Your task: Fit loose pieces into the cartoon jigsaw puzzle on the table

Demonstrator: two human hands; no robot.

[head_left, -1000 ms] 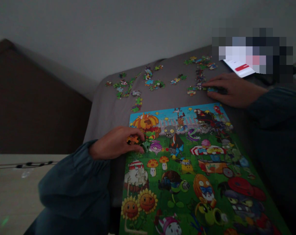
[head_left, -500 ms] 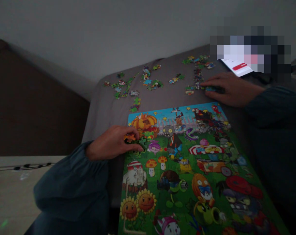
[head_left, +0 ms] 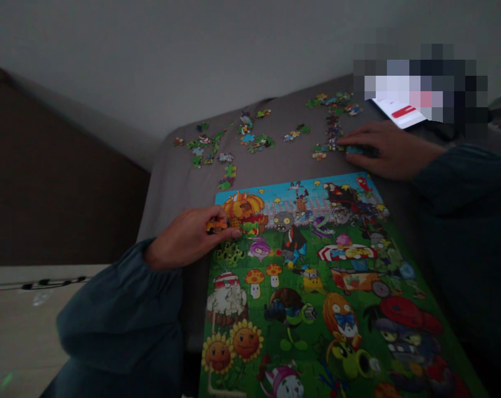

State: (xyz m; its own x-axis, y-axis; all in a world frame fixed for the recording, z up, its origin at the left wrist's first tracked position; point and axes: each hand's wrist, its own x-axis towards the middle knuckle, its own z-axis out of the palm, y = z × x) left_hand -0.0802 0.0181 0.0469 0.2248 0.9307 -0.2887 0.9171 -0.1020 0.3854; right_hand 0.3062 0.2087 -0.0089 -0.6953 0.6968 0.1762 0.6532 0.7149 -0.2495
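My left hand point(head_left: 188, 235) is at the upper left edge of the colourful cartoon puzzle board point(head_left: 291, 345). Its thumb and fingers are closed on an orange puzzle piece point(head_left: 217, 225), partly hidden by the fingers. Beside the thumb, the picture shows a pumpkin, a small green plant and a purple one. My right hand point(head_left: 385, 150) rests beyond the board's upper right corner, fingers stretched out over the grey cloth. Bluish puzzle pieces point(head_left: 360, 151) show between its thumb and fingers, and its fingertips are close to a strip of dark pieces point(head_left: 333, 132).
Loose puzzle pieces point(head_left: 260, 143) lie scattered across the grey cloth-covered surface point(head_left: 283, 160) behind the board. A lit screen point(head_left: 401, 113) lies at the back right, beneath a blurred area. A pale wall point(head_left: 192, 55) stands behind, and a dark brown panel point(head_left: 55, 177) at the left.
My left hand has drawn slightly left and up. The green piece by its thumb no longer shows there; the board's green plant picture is visible instead. My right hand stays in place.
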